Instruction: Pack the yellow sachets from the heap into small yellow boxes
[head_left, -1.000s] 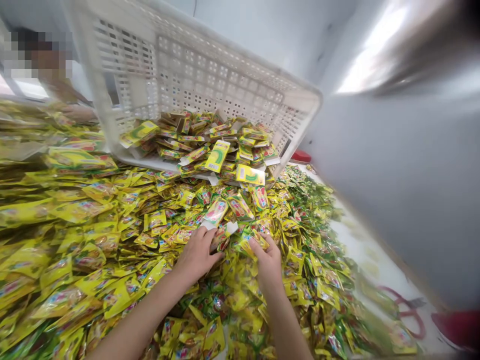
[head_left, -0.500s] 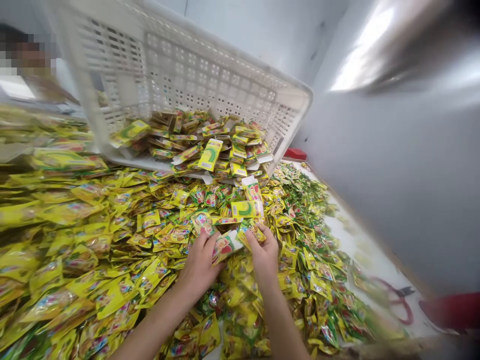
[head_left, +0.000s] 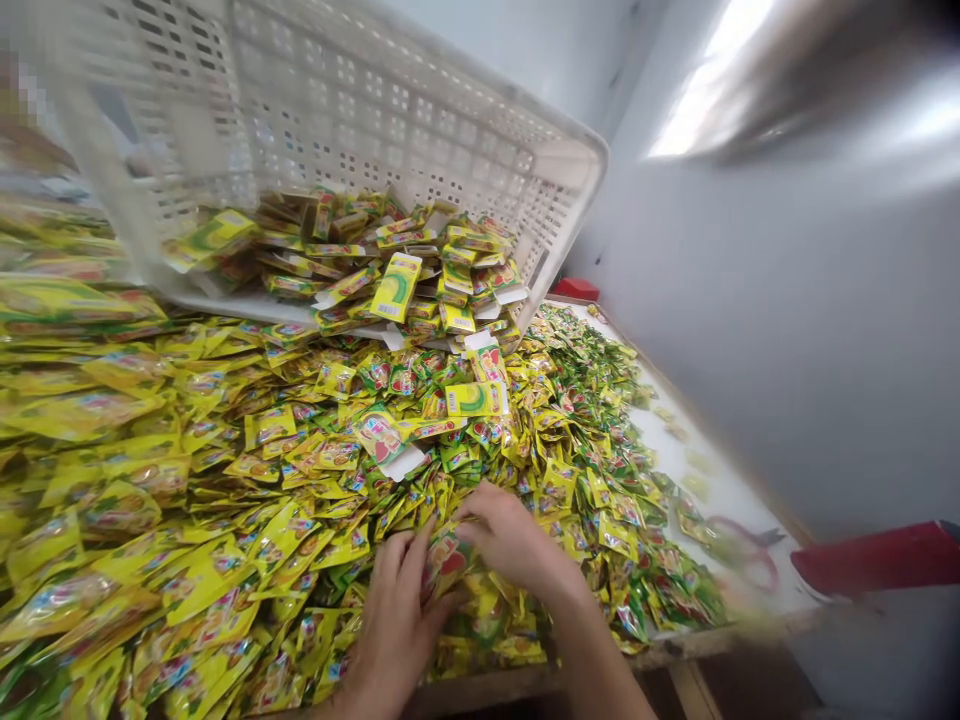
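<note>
Low in the middle of the view, my left hand (head_left: 396,612) is closed around a small printed box (head_left: 445,562) with a green and red front. My right hand (head_left: 514,540) has its fingers bent over the upper end of that same box, and they hide that end. No packet shows in my right fingers. Just beyond my hands, an open box (head_left: 384,438) with a white flap lies on heaped yellow and green foil packets (head_left: 300,545). A yellow box (head_left: 477,399) rests a bit further off, against another upright one.
A white plastic basket (head_left: 559,215) lies tipped on its side, with many small boxes (head_left: 395,287) inside. At right are blurred scissors (head_left: 757,555), a red object (head_left: 877,560) and the table's wooden edge (head_left: 720,470). A small red item (head_left: 576,289) sits behind.
Both hands have come nearer to me with the box. The packet in my right fingers is out of sight, and those fingers are now over the box's end. The view has shifted slightly.
</note>
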